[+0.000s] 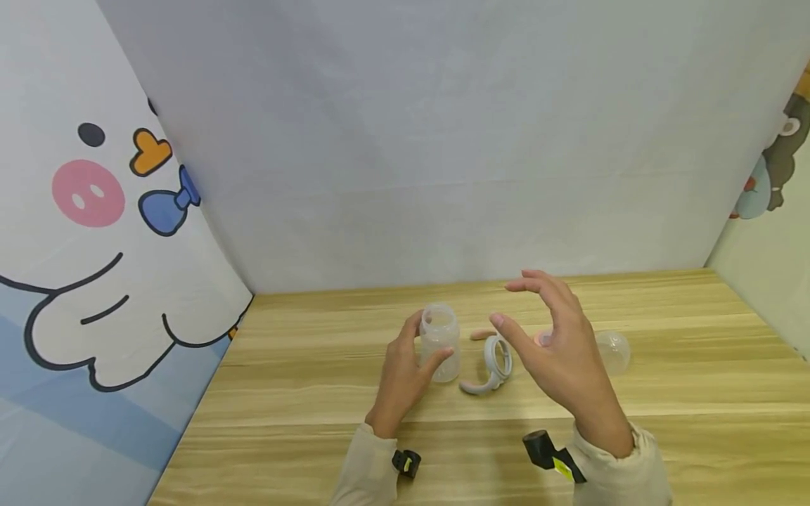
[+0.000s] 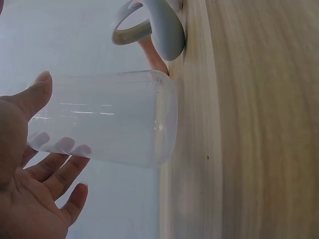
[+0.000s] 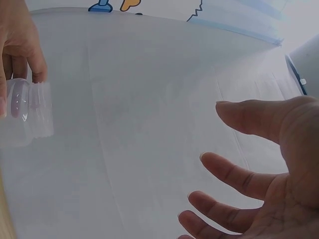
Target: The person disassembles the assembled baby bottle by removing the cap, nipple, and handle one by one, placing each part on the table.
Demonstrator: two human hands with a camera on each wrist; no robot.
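In the head view my left hand [image 1: 405, 376] grips a translucent baby bottle [image 1: 441, 344] without a lid, thumb on one side and fingers on the other. The bottle is upright, its open mouth facing up; the left wrist view shows its base [image 2: 167, 119] at or close to the tabletop. My right hand [image 1: 563, 351] hovers over the table to the right, thumb and fingers spread apart, holding nothing. Between the hands lies a pale grey ring with curved handles [image 1: 498, 358]. Partly hidden behind my right hand is a small pinkish piece [image 1: 543, 339].
A clear dome-shaped cap [image 1: 614, 351] sits on the wooden table [image 1: 291, 393], right of my right hand. White cloth [image 1: 443, 140] hangs along the back edge, and a cartoon-printed panel [image 1: 114, 295] borders the left side.
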